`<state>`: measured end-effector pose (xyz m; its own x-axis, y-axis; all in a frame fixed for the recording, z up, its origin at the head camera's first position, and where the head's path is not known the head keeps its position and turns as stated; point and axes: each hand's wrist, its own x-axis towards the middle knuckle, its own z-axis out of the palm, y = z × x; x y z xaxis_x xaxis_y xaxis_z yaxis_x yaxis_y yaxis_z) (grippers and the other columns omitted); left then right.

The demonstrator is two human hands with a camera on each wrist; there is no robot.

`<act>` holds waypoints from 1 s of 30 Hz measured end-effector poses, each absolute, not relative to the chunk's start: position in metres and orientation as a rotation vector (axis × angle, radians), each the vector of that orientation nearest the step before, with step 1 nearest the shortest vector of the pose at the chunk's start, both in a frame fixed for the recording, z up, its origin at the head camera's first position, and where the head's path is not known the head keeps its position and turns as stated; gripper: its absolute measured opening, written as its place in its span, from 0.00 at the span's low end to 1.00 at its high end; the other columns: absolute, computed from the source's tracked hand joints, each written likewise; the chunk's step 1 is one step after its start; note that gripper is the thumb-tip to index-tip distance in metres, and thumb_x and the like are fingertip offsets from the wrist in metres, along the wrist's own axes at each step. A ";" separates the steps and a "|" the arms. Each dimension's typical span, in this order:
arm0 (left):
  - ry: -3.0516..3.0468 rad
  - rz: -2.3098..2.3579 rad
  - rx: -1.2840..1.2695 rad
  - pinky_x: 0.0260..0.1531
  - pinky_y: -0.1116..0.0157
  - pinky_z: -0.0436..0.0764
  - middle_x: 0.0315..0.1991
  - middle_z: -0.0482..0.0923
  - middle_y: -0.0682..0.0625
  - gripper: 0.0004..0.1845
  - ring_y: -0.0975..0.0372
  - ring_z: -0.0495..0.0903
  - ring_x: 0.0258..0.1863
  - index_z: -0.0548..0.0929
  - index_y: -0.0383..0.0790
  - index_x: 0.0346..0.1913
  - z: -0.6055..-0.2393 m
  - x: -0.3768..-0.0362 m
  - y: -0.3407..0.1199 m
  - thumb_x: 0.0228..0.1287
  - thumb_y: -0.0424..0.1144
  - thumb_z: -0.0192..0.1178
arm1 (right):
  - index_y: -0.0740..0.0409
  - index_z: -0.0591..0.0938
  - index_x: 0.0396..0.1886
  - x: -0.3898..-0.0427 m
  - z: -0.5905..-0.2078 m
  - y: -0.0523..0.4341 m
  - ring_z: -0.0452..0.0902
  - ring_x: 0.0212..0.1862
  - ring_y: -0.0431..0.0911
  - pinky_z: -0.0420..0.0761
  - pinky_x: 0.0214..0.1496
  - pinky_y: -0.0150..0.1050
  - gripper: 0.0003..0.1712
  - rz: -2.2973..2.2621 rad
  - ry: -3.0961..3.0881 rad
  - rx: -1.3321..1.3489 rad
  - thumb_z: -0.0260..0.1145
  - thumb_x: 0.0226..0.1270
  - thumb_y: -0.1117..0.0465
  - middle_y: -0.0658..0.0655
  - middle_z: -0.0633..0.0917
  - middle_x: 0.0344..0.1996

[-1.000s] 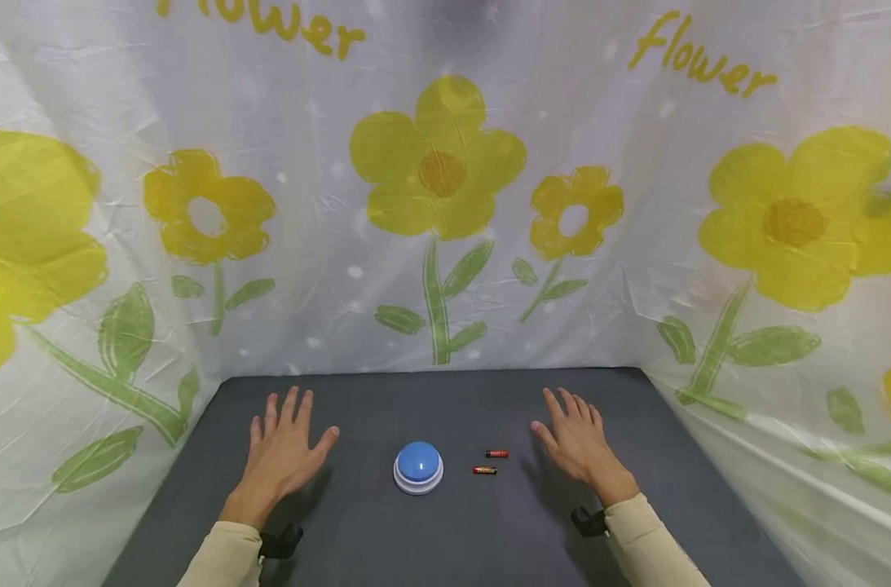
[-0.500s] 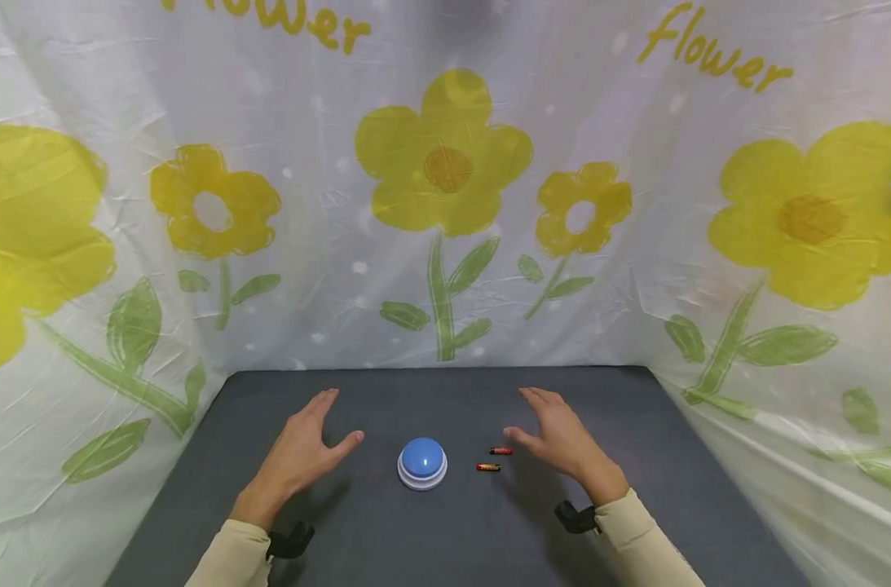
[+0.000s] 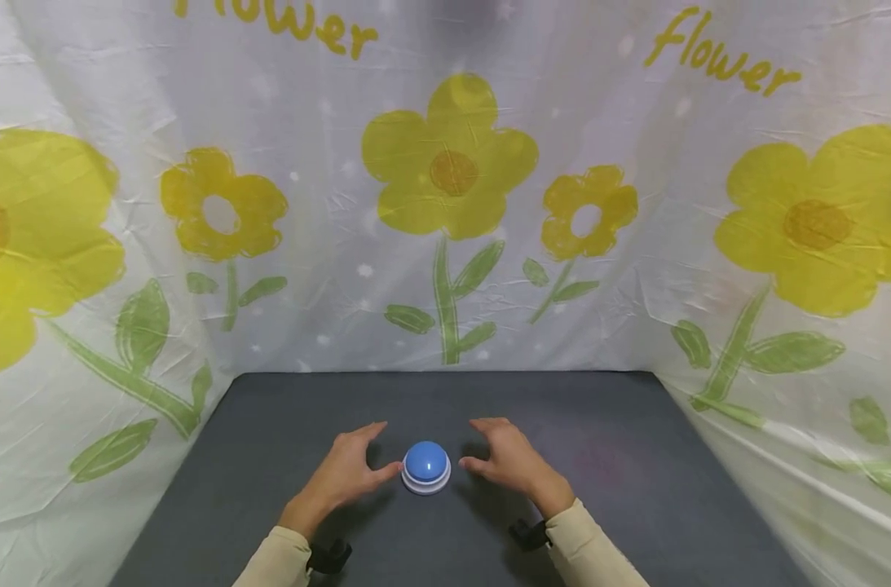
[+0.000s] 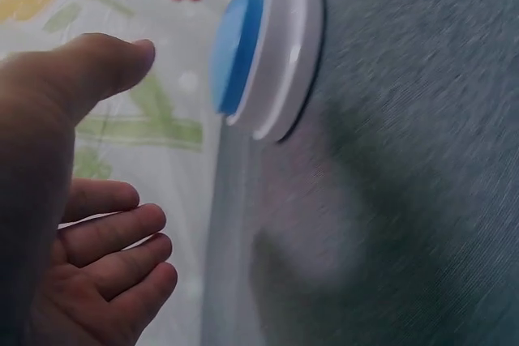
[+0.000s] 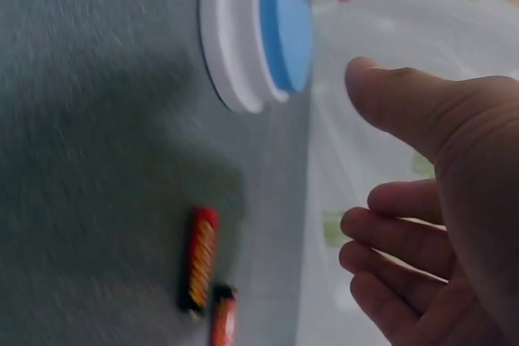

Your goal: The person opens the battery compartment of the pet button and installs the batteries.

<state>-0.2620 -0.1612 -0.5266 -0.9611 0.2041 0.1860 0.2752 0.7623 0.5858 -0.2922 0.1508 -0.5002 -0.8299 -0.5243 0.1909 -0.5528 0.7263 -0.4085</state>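
A push button with a blue dome [image 3: 426,462] and a white base stands on the dark table between both hands. My left hand [image 3: 348,466] hovers at its left side, thumb tip right at the rim in the head view. On the other side, a small gap from the base, is my right hand [image 3: 517,461]. Both hands hold nothing; thumbs stand apart from the bent, relaxed fingers. Two small red and black batteries, a nearer battery [image 5: 201,261] and a second battery [image 5: 224,318], lie on the table in the right wrist view; my right hand hides them in the head view.
The dark grey table [image 3: 599,522] carries the button and batteries. A white curtain [image 3: 328,285] printed with yellow flowers encloses its back and both sides. Each wrist wears a black camera mount, the left camera mount [image 3: 331,558] and the right camera mount [image 3: 529,535].
Both hands have moved inward from the table's sides towards the button, and their spread fingers have drawn together. The right hand now covers the batteries in the head view. The button stays in place.
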 end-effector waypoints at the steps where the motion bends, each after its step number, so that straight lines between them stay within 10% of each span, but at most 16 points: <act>1: -2.848 -0.967 -0.394 0.73 0.35 0.77 0.72 0.79 0.31 0.44 0.34 0.76 0.73 0.78 0.29 0.74 -0.530 -0.263 -0.158 0.64 0.53 0.79 | 0.72 0.81 0.69 -0.293 -0.504 0.148 0.81 0.69 0.67 0.83 0.71 0.64 0.39 0.692 -2.862 0.904 0.81 0.68 0.53 0.70 0.86 0.65; 13: -2.789 -0.994 -0.614 0.67 0.39 0.84 0.61 0.87 0.32 0.38 0.41 0.87 0.63 0.84 0.26 0.65 -0.557 -0.273 -0.136 0.59 0.48 0.83 | 0.61 0.87 0.63 -0.341 -0.607 0.137 0.88 0.59 0.53 0.89 0.60 0.50 0.39 0.652 -2.683 1.114 0.82 0.63 0.38 0.56 0.92 0.55; 22: -2.764 -1.007 -0.596 0.63 0.32 0.83 0.58 0.87 0.27 0.32 0.33 0.86 0.59 0.89 0.32 0.59 -0.570 -0.272 -0.131 0.55 0.48 0.85 | 0.62 0.88 0.61 -0.294 -0.542 0.116 0.87 0.57 0.49 0.87 0.65 0.50 0.31 0.753 -2.841 1.039 0.84 0.64 0.51 0.56 0.92 0.53; 30: -2.780 -1.009 -0.574 0.65 0.33 0.82 0.58 0.87 0.28 0.32 0.34 0.86 0.61 0.89 0.32 0.59 -0.562 -0.266 -0.129 0.53 0.45 0.85 | 0.63 0.88 0.62 -0.298 -0.557 0.118 0.88 0.56 0.50 0.87 0.64 0.50 0.30 0.761 -2.725 1.109 0.82 0.65 0.52 0.58 0.93 0.53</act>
<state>-0.2659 -0.1292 -0.5622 -0.9193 0.3071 0.2459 0.3934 0.7040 0.5913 -0.2985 0.1182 -0.5571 -0.7288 -0.6273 0.2744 -0.6788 0.6091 -0.4102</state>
